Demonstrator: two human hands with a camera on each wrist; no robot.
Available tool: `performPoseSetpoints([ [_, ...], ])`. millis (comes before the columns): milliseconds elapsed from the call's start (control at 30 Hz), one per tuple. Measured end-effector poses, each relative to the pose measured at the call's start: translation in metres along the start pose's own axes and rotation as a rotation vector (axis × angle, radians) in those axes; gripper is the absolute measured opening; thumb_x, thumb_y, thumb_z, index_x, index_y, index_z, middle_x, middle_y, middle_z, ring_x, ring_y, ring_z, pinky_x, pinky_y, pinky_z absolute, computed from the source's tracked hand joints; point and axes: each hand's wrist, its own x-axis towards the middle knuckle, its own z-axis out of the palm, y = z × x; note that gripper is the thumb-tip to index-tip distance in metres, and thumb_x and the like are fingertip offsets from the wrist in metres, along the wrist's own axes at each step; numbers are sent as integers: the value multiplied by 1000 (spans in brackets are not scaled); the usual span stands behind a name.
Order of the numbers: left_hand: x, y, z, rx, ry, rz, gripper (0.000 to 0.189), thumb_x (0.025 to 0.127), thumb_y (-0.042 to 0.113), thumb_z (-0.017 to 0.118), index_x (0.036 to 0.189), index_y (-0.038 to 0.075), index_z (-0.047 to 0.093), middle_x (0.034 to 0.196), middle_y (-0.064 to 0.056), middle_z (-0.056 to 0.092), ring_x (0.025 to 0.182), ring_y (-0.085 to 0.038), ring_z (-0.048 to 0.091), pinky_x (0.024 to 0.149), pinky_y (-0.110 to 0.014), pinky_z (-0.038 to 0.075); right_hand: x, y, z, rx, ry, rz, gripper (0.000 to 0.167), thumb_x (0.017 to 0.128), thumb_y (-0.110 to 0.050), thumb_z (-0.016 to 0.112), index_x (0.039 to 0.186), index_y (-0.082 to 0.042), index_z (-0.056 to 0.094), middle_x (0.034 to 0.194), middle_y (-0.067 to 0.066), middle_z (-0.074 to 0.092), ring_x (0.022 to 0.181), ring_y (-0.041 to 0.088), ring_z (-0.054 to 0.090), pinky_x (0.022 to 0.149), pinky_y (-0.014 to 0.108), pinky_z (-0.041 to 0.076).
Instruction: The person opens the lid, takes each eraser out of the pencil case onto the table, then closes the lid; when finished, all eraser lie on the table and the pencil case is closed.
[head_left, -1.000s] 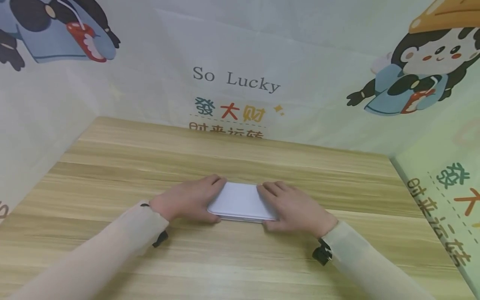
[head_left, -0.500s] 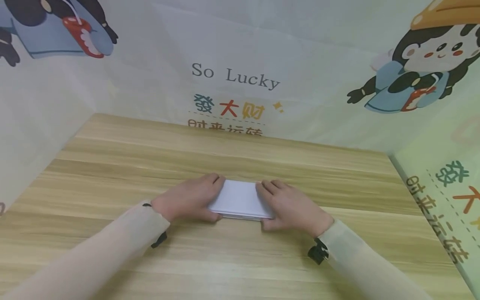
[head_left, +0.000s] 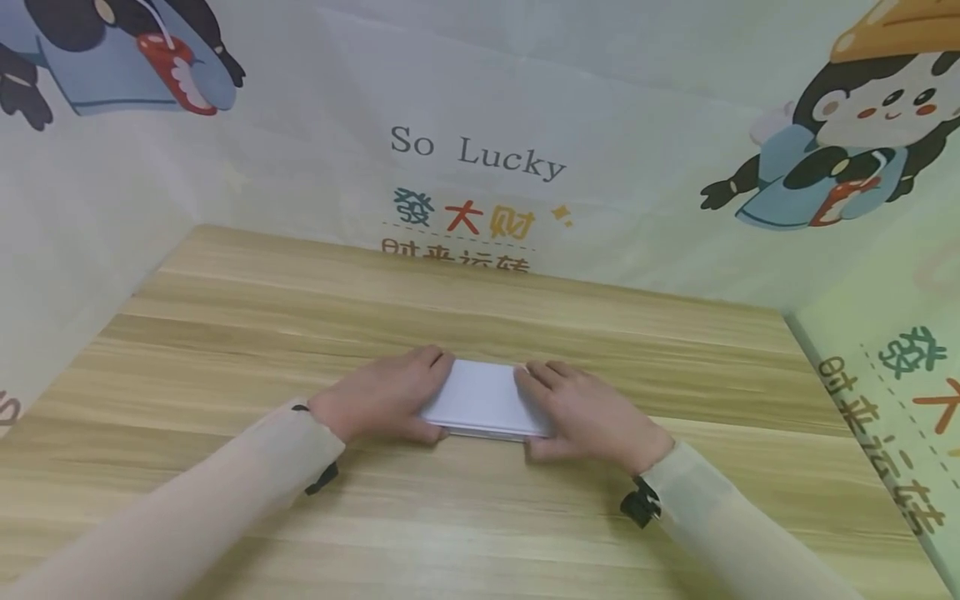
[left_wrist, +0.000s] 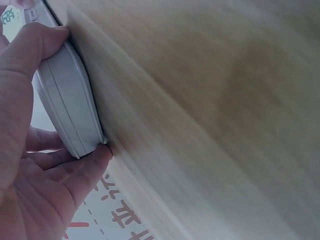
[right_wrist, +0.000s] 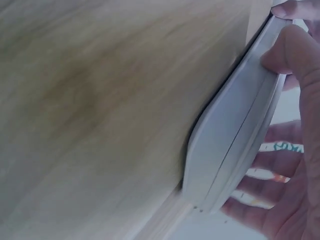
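Note:
A flat white case (head_left: 486, 398) with rounded ends lies on the wooden table, about mid-table in the head view. My left hand (head_left: 382, 398) grips its left end, thumb at the near side and fingers round the far side. At the right end, my right hand (head_left: 592, 414) holds it the same way, with its index finger over the top face. A thin seam runs along the case's side (left_wrist: 67, 102) in the left wrist view. In the right wrist view, the thumb presses the near side of the case (right_wrist: 225, 135). The case's underside is hidden against the table.
The wooden tabletop (head_left: 450, 533) spreads around the hands. A printed white cloth (head_left: 300, 125) with cartoon figures and lettering stands behind the table and along both sides. Dark straps (head_left: 641, 502) sit at both wrists, by pale sleeves.

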Motion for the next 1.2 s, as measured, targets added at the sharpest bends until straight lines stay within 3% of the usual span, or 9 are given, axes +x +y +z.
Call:
performPoseSetpoints([
  [233, -1, 1, 0, -3, -2, -1, 84, 86, 48, 80, 143, -5, 49, 129, -16, 63, 106, -20, 63, 97, -36, 61, 10, -8, -3, -11, -15, -28, 83, 87, -49, 69, 151, 0, 50, 143, 22, 62, 125, 40, 65, 103, 50, 59],
  [633, 0, 3, -2, 9, 0, 6, 83, 84, 47, 80, 141, -7, 51, 125, -17, 64, 103, -20, 63, 96, -36, 62, 13, -6, -4, -37, -13, -80, 82, 86, -49, 72, 147, 2, 52, 136, 22, 65, 116, 36, 67, 99, 45, 61],
  [1200, -1, 3, -3, 7, -2, 6, 84, 85, 48, 80, 140, -7, 50, 125, -17, 64, 102, -20, 62, 95, -36, 61, 14, -5, -5, -6, -22, -64, 81, 86, -49, 70, 148, 1, 54, 142, 23, 63, 122, 40, 67, 102, 48, 60],
])
